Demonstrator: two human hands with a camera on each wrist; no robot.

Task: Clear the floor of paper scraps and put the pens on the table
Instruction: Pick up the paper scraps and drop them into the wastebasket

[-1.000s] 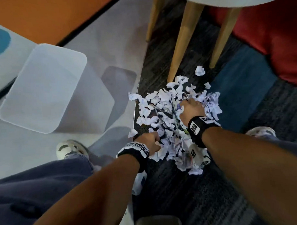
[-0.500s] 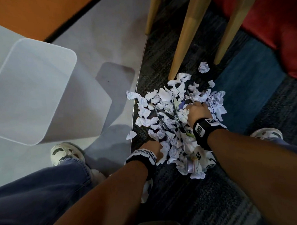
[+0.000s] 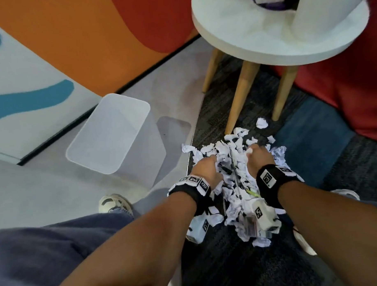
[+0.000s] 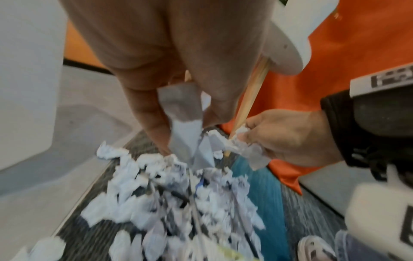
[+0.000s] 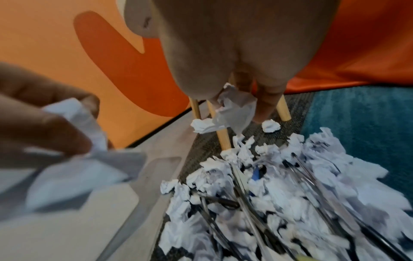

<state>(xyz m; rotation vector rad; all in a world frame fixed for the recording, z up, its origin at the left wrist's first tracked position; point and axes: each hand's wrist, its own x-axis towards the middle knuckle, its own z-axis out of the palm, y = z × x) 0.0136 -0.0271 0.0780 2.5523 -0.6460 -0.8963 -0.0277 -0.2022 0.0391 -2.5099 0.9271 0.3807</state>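
Observation:
A heap of crumpled white paper scraps (image 3: 234,184) lies on the dark carpet by the table legs, with several dark pens (image 3: 234,169) mixed into it. My left hand (image 3: 212,161) is at the heap's left side and pinches a bunch of scraps (image 4: 183,114) just above the heap. My right hand (image 3: 253,151) is at the heap's right side and pinches another crumpled scrap (image 5: 236,109) between its fingertips. Pens (image 5: 245,203) show as thin dark rods under the paper. The round white table (image 3: 255,52) stands just beyond the heap.
A translucent white bin (image 3: 110,135) stands open on the grey floor left of the heap. The table's wooden legs (image 3: 239,100) reach the carpet right behind the scraps. A white roll (image 3: 324,7) sits on the table. My shoes (image 3: 113,203) flank the heap.
The left hand moved forward from the heap's near edge into its left side. Both hands now hold scraps lifted off the heap. The view has tilted up, showing the tabletop.

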